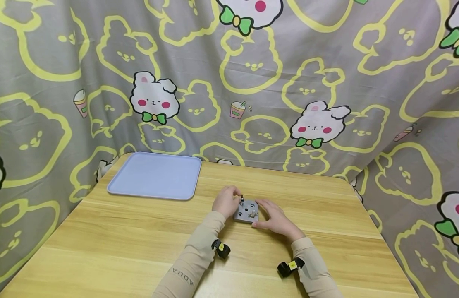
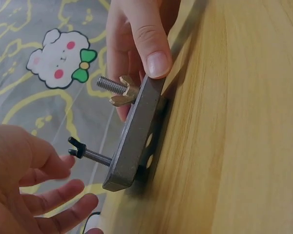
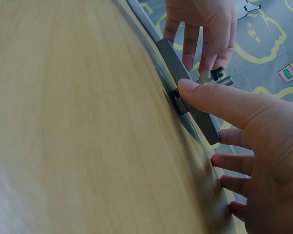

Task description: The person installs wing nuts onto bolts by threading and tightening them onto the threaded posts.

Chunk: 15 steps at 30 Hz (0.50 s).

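A small grey metal plate (image 1: 246, 216) with several holes lies low over the wooden table. My right hand (image 1: 276, 219) holds it by its edges, thumb (image 3: 195, 92) on the near edge and index finger at the far corner. A brass-coloured wing nut (image 2: 122, 99) sits on a threaded bolt (image 2: 107, 84) that stands up from the plate. At the plate's other end a black wing-headed screw (image 2: 77, 147) sticks up on its shank. My left hand (image 1: 226, 203) is right beside that screw, with its fingers (image 2: 71, 209) loosely bent and nothing between them.
A pale blue tray (image 1: 155, 176) lies at the back left of the wooden table (image 1: 121, 248). A patterned curtain (image 1: 199, 54) hangs behind the table and along both sides. Black wrist cameras (image 1: 222, 249) are strapped on both sleeves.
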Each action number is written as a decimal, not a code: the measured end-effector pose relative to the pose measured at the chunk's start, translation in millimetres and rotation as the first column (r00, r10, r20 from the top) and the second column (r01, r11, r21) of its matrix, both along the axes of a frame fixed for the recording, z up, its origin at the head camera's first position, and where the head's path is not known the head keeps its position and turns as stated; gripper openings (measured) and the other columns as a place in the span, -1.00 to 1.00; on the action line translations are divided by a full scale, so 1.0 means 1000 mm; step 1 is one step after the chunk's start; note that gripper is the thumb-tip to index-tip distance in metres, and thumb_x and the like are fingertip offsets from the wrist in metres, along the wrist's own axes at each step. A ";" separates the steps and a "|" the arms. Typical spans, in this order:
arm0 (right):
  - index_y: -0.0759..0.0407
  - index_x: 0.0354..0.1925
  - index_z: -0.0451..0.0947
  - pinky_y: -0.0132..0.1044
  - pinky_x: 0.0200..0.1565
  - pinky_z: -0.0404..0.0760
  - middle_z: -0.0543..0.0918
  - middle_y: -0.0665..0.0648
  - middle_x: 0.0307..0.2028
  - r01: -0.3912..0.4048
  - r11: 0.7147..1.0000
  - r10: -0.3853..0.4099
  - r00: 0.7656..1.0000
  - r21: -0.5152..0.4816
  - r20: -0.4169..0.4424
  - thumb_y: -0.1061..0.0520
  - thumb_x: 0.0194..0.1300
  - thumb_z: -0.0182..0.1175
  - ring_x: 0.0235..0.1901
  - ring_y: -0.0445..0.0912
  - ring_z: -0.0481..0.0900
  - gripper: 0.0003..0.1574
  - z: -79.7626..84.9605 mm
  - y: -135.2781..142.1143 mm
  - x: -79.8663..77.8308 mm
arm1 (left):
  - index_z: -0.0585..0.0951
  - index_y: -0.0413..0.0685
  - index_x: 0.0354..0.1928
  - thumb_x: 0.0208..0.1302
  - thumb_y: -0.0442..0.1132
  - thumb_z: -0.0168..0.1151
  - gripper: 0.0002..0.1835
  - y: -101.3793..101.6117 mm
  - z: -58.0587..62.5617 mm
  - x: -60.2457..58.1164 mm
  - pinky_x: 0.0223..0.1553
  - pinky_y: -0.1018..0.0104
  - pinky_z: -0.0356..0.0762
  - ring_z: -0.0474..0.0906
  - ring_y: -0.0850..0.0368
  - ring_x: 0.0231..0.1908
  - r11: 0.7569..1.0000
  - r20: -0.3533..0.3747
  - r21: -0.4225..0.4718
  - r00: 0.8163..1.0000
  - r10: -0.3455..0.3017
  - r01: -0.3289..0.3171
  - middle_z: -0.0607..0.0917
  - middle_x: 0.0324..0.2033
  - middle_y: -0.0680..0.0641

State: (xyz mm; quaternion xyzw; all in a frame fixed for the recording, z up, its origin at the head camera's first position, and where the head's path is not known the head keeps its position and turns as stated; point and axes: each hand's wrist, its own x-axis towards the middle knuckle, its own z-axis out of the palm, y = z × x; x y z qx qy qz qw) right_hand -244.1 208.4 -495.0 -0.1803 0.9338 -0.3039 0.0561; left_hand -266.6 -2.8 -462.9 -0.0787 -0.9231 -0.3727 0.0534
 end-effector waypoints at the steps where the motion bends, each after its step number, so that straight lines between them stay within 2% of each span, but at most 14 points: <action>1: 0.09 0.45 0.19 0.38 0.37 0.05 0.26 0.27 0.44 0.000 1.000 0.000 1.000 0.001 0.001 -0.27 0.05 0.40 0.44 0.28 0.11 0.13 0.000 0.000 0.000 | 0.65 0.01 -0.22 0.22 -0.28 0.27 -0.90 0.000 0.000 0.000 -0.09 0.15 0.59 0.60 0.06 -0.16 1.000 0.008 0.001 1.000 -0.014 0.014 0.67 -0.15 -0.06; 5: 0.08 0.45 0.19 0.39 0.36 0.04 0.25 0.27 0.44 0.002 1.000 -0.002 1.000 -0.005 0.011 -0.27 0.06 0.40 0.45 0.28 0.10 0.13 0.001 0.000 0.001 | 0.66 0.04 -0.13 0.20 -0.27 0.27 -0.81 0.001 0.001 0.001 -0.12 0.16 0.58 0.58 0.07 -0.18 0.997 0.043 -0.002 0.997 -0.071 0.071 0.66 -0.10 -0.07; 9: 0.08 0.45 0.19 0.40 0.36 0.04 0.24 0.27 0.44 0.004 1.000 -0.004 1.000 -0.009 0.018 -0.27 0.06 0.40 0.45 0.28 0.09 0.12 0.002 0.000 0.001 | 0.66 0.04 -0.11 0.22 -0.21 0.27 -0.80 0.000 0.001 0.002 -0.06 0.14 0.58 0.59 0.05 -0.11 0.994 0.051 -0.017 0.993 -0.108 0.108 0.66 -0.11 -0.07; 12: 0.08 0.45 0.18 0.40 0.36 0.05 0.24 0.28 0.44 0.004 1.000 -0.004 1.000 -0.005 0.016 -0.27 0.06 0.40 0.45 0.28 0.10 0.13 0.002 0.000 0.001 | 0.66 0.02 -0.10 0.24 -0.23 0.24 -0.81 0.000 0.000 0.002 -0.02 0.11 0.58 0.60 0.03 -0.07 0.995 0.054 -0.002 0.994 -0.097 0.098 0.65 -0.09 -0.08; 15: 0.08 0.45 0.18 0.39 0.36 0.05 0.24 0.27 0.44 0.006 1.000 -0.006 1.000 -0.006 0.014 -0.27 0.06 0.40 0.45 0.28 0.10 0.13 0.001 -0.001 0.001 | 0.66 -0.01 -0.11 0.25 -0.26 0.22 -0.82 0.000 0.000 0.001 0.01 0.07 0.58 0.60 -0.01 -0.03 0.998 0.055 0.029 0.997 -0.056 0.054 0.65 -0.06 -0.11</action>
